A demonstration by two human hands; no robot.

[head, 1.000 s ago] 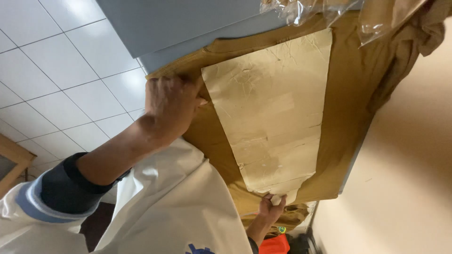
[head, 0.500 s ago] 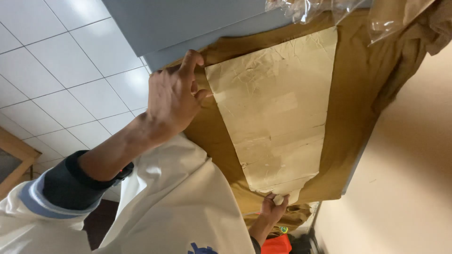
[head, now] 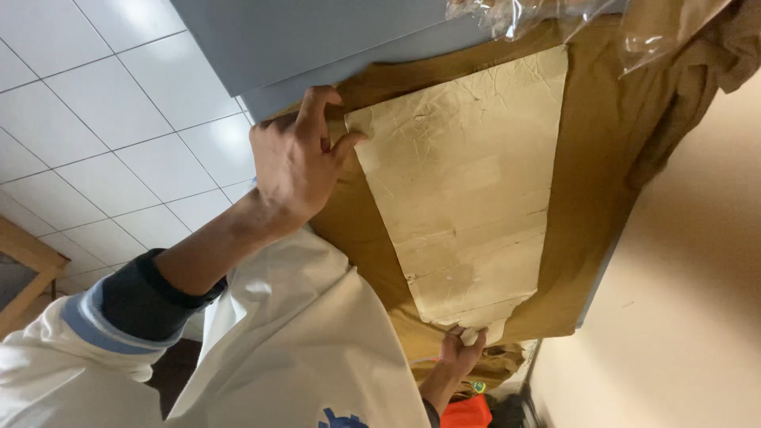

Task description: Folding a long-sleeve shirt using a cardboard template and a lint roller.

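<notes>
head view: the left hand (head: 297,162) has lifted its fingers since a moment ago, now pinching the top corner of the pale crumpled paper sheet (head: 464,186) (lying on brown fabric (head: 606,166)); the right hand (head: 462,351) grips its lower end.

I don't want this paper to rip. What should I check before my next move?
1. Left hand on the paper sheet: ok, the thumb touches its upper corner.
2. Left grip closed on that corner: cannot tell, the fingers curl past the edge.
3. Right hand holding the sheet's lower end: ok, the fingers pinch it.
4. Sheet smooth: not ok, it is creased all over and its lower edge is ragged.
5. Sheet lying over the brown cloth: ok.
</notes>
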